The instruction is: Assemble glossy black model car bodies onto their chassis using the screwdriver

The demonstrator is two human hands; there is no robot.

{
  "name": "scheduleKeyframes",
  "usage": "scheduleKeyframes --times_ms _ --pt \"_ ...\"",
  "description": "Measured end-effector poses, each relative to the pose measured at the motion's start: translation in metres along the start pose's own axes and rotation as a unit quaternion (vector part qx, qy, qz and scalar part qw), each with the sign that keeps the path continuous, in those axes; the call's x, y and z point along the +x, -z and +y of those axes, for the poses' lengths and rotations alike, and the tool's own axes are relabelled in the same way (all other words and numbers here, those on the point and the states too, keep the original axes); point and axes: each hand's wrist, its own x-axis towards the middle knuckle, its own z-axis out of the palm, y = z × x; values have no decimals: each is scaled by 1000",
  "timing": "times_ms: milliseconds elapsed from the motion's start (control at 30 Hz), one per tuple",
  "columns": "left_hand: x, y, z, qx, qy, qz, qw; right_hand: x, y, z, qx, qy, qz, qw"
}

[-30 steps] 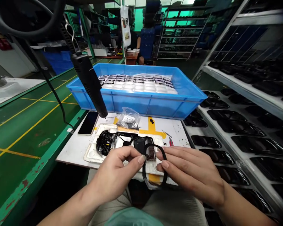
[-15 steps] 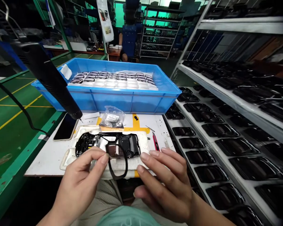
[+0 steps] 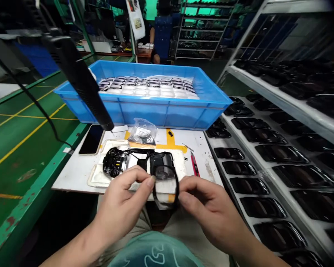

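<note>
A clear, black-rimmed window piece [image 3: 166,185], like a toy car windshield, is held upright between my hands over the table's front edge. My left hand [image 3: 128,198] is closed, with thumb and forefinger pinching its left rim. At the right rim, the bent fingers and thumb of my right hand [image 3: 211,204] are closed on the edge. Behind my hands lies a black model car body [image 3: 141,157], bottom parts showing, in a white padded holder [image 3: 96,176]. The window piece covers part of the car body's right end.
A blue bin [image 3: 144,111] with rows of black-rimmed pieces stands behind. A black power screwdriver [image 3: 86,85] hangs at left over a phone [image 3: 91,140]. A plastic bag [image 3: 143,131] and red utility knife [image 3: 195,165] lie on the table. Shelves [image 3: 267,155] of black parts line the right.
My right hand, fingers spread and apart from the window piece before, has closed in on its right rim. The view has shifted left, so things appear further right. My left hand keeps its pinch.
</note>
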Motion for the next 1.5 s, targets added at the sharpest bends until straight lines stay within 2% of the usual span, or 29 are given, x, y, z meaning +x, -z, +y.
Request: scheduleKeyframes --times_ms 67,167,400,567,733,933,1067,1100,1133,1200,1333,1400,1500 --pt "4 -2 4 -16 45 -23 999 0 0 -1 17 -37 -9 999" --pt "7 -1 5 -43 95 -44 994 2 -1 1 6 -46 -2 999" --pt "8 3 3 -70 107 -40 991 7 -6 6 17 -105 7 994" --pt "7 10 1 -72 76 -60 993 7 -4 9 21 -110 32 993" --pt "3 12 -6 -87 51 -37 994 5 -3 14 44 -132 28 990" --pt "4 16 -6 -63 24 33 997 6 3 14 33 -152 39 987" --pt "21 39 -1 44 -65 93 993 1 27 26 29 -195 105 975" --pt "28 45 0 94 -85 79 989 -2 34 32 31 -211 111 971" --pt "37 51 2 153 -103 42 982 -4 41 39 33 -228 112 967" --pt "54 61 2 264 -126 -59 954 -9 53 54 26 -253 111 961" --pt "84 66 -9 465 -117 -227 848 -11 65 76 -26 -277 128 952" --pt "93 64 -21 505 -113 -279 809 -8 65 82 -49 -287 124 949" --pt "98 60 -39 514 -119 -298 796 -1 63 85 -66 -291 116 947"
